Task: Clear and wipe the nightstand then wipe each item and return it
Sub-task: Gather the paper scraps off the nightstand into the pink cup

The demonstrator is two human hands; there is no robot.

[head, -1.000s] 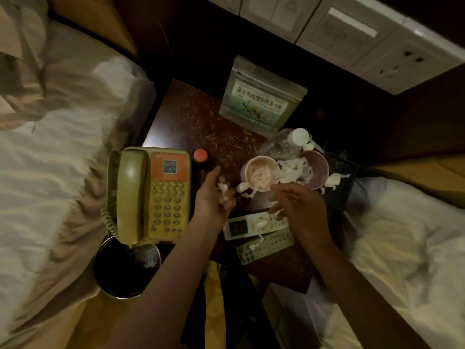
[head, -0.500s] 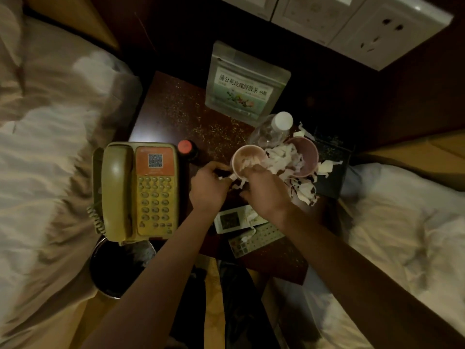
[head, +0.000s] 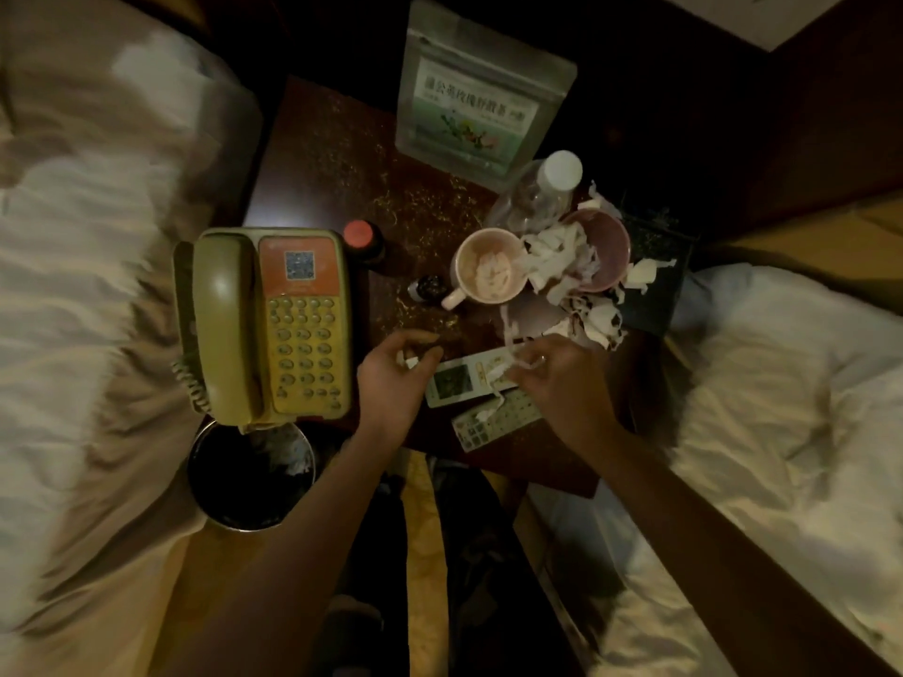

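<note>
The silver pouch (head: 481, 92) at the back of the nightstand (head: 317, 153) carries a white and green label with a line of Chinese characters, too blurred here to read with certainty. The telephone (head: 273, 324) has a square QR code sticker on its orange panel. The key markings on the two remotes (head: 469, 383) are too small to read.

Both forearms are bare with no sleeves in view, and the right hand (head: 557, 378) wears a thin ring.
</note>
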